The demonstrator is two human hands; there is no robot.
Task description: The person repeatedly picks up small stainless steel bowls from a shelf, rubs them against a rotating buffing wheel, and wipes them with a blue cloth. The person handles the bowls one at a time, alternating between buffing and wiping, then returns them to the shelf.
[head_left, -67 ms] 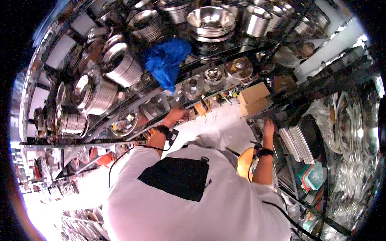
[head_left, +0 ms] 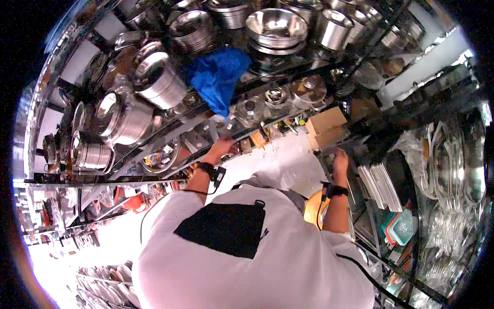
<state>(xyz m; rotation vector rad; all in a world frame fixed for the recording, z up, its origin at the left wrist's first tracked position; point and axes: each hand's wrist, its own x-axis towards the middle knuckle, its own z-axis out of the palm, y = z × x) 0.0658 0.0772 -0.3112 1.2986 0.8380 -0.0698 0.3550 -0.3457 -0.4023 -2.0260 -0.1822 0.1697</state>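
My left hand point(head_left: 222, 148) reaches to the front edge of the low shelf point(head_left: 195, 159), beside small dark items. Its fingers are blurred, and I cannot tell whether they grip anything. By the right-hand rack, my right hand point(head_left: 340, 161) looks closed at the rack's edge, its fingers curled; what lies in them is hidden. A cardboard box point(head_left: 326, 123) sits just beyond that hand. A small orange box point(head_left: 258, 138) lies on the low shelf to the right of my left hand. Below my right wrist shows a yellow round thing point(head_left: 312, 208), partly covered by my arm.
Stacked steel bowls point(head_left: 276, 31) and steel pots point(head_left: 123, 118) crowd the upper shelf. A blue cloth or bag point(head_left: 218, 77) hangs over its edge. To the right stand stacked flat trays point(head_left: 380, 185) and coloured plastic trays point(head_left: 401, 229). White floor point(head_left: 278, 159) lies between the shelves.
The view has shifted slightly, so the upper shelf appears a little farther right. My left hand sits slightly farther left; my right hand stays at the rack.
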